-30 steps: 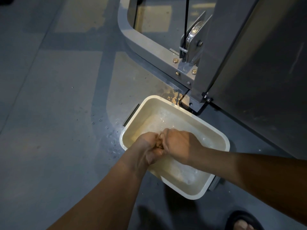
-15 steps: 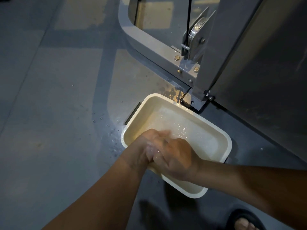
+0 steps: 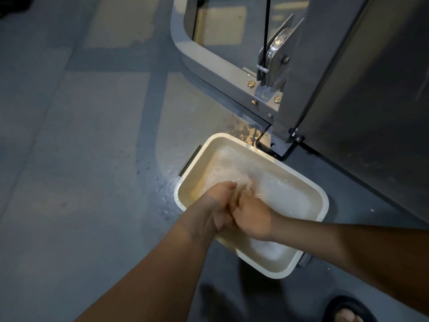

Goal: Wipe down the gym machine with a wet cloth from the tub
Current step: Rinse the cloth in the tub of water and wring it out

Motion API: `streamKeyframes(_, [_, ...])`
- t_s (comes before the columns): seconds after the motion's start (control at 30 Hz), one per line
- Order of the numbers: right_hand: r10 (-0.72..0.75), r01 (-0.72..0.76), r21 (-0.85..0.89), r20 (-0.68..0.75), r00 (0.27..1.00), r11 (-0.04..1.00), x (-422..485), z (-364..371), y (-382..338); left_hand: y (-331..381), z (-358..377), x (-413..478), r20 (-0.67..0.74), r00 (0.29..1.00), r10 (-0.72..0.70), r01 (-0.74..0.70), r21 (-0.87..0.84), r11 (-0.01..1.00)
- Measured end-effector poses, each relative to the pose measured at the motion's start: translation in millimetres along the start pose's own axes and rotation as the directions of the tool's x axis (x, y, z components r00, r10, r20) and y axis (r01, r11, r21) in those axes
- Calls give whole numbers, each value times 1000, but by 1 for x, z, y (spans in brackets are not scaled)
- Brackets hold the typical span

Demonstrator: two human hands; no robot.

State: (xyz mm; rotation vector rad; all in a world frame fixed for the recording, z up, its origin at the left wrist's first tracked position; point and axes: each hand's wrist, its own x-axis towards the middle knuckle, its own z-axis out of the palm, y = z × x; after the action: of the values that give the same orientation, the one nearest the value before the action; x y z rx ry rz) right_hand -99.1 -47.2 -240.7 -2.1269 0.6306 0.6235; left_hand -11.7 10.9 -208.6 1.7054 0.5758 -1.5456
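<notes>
A cream rectangular tub (image 3: 210,143) with shallow soapy water stands on the grey floor beside the gym machine (image 3: 348,96). Both my hands are over the tub, pressed together. My left hand (image 3: 217,205) and my right hand (image 3: 253,220) grip a pale wet cloth (image 3: 243,184), of which only a blurred bunch shows past the fingers, at the water's surface.
The machine's grey frame (image 3: 222,66), pulley (image 3: 277,49) and black cable (image 3: 268,24) rise just behind the tub. Water drops (image 3: 160,182) spot the floor left of the tub. A foot in a dark sandal (image 3: 346,312) stands at the bottom right.
My joined hands shifted a little from the tub's middle toward its near left side and keep working the cloth; the water is churned and foamy.
</notes>
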Motion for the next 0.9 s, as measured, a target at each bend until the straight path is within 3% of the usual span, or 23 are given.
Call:
streamKeyframes(0.03, [-87, 87, -15, -20, 996, 996, -3, 2, 1, -2, 0, 4, 8, 1000, -2, 3, -30, 1000])
streamKeyframes(0.1, [-225, 211, -86, -198, 954, 974, -14, 1, -5, -2, -4, 5, -32, 999, 8, -10, -40, 999])
streamKeyframes(0.13, [-304, 283, -113, -305, 902, 952, -18, 3, -3, -1, -6, 6, -41, 999, 16, -18, -27, 999])
streamKeyframes(0.23, [-475, 451, -162, -409, 779, 878, -25, -2, 2, 0, -13, 4, -77, 997, 24, -26, -20, 999])
streamKeyframes(0.33, [-540, 411, -369, -387, 748, 834, -13, -2, 8, -5, -13, 5, -69, 997, 41, -50, -126, 991])
streamKeyframes(0.4, [-508, 394, -399, -235, 829, 828, 1, -13, 13, -7, -11, 10, -77, 997, 19, -34, -199, 979])
streamKeyframes(0.5, [-203, 179, -250, -73, 976, 951, 18, -28, 30, -7, -6, 11, -63, 998, 17, -29, -198, 980])
streamKeyframes(0.6, [43, -51, -37, -180, 983, 998, 21, -28, 34, 0, -1, -1, -49, 997, 56, -62, -131, 989])
streamKeyframes(0.7, [121, -122, 126, 9, 993, 985, 12, -20, 18, 4, -3, -11, -83, 996, 18, -27, -106, 994])
streamKeyframes(0.73, [112, -120, 192, 52, 992, 974, 7, -20, 10, 4, -2, -12, -81, 997, 11, -17, -80, 997])
streamKeyframes(0.8, [-42, 23, 308, 55, 998, 951, -9, -21, 0, 5, -3, -8, -73, 997, 11, -16, -75, 997])
streamKeyframes(0.9, [-309, 313, 403, -75, 948, 860, -21, -15, -8, 9, -9, -6, -120, 990, 69, -72, -28, 997])
